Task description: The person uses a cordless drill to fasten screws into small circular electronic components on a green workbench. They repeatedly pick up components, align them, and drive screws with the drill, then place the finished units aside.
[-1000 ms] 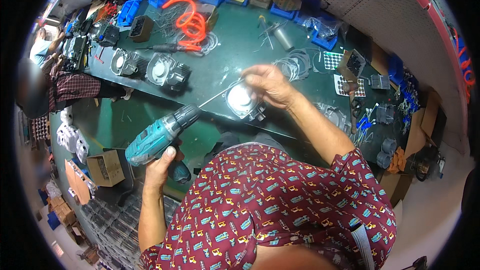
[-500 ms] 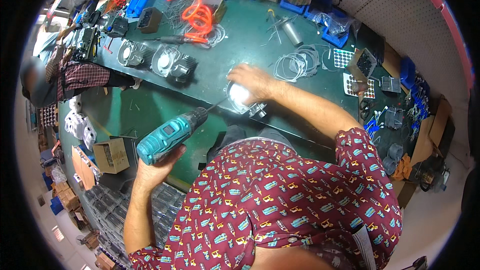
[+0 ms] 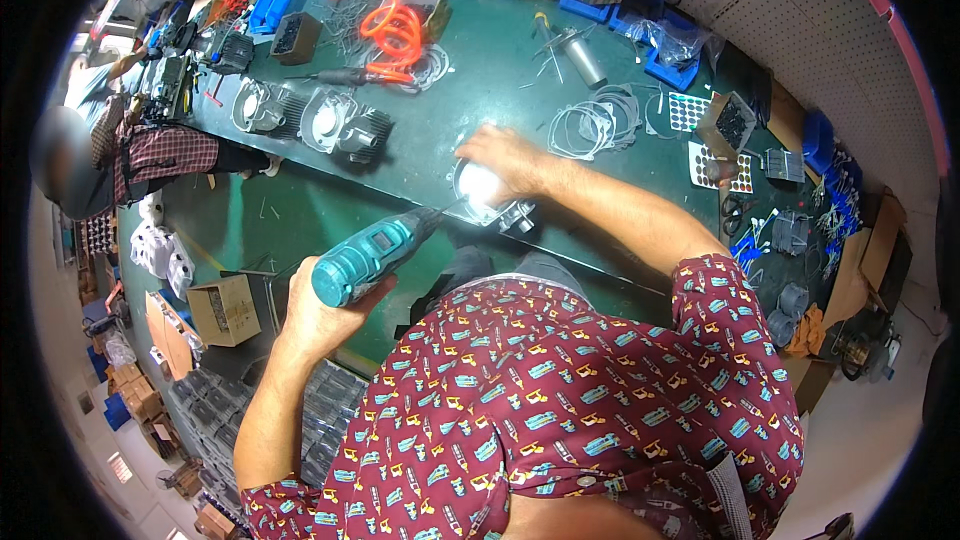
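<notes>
My left hand [image 3: 312, 312] is wrapped round the grip of a teal cordless drill [image 3: 368, 258], which points up and to the right. The tip of its long thin bit is at the near-left rim of a shiny round metal housing [image 3: 478, 183]; I cannot tell whether it sits in a screw. Over the far right side of that housing lies my right hand [image 3: 510, 162], its fingers curled round the rim and holding it at the bench's front edge. Strong glare hides the inside of the housing. A small metal fitting [image 3: 518, 219] sticks out on its near side.
Two finned metal motor units [image 3: 345, 128] stand left on the green bench [image 3: 430, 130]. An orange coiled hose [image 3: 395, 35] leads to a dark tool. Thin ring gaskets [image 3: 590, 130], a metal cylinder [image 3: 582, 60] and blue bins lie beyond. Another person [image 3: 165, 155] works at far left.
My left hand has brought the drill up and to the right, so its bit now reaches the housing's rim. The right hand and housing have hardly moved.
</notes>
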Action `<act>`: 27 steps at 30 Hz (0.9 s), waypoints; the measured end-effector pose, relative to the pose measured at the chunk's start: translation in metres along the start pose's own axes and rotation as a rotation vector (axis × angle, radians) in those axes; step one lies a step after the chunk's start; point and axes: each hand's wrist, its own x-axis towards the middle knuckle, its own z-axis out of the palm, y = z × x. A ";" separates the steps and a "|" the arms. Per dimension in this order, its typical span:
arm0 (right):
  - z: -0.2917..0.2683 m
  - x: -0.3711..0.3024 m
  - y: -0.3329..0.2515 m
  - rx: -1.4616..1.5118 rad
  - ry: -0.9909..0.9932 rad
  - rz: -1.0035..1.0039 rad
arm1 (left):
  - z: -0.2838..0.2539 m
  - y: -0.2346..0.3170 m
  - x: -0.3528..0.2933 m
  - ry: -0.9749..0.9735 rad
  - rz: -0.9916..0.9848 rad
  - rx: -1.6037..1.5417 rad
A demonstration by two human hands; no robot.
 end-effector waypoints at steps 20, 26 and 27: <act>-0.006 0.006 -0.015 -0.016 -0.090 0.039 | -0.018 0.053 0.041 -0.215 -0.064 0.344; 0.009 0.013 -0.018 -0.027 -0.067 0.025 | -0.013 0.049 0.034 -0.162 -0.012 0.406; 0.008 0.013 -0.019 -0.027 -0.071 0.025 | -0.013 0.049 0.033 -0.157 0.007 0.416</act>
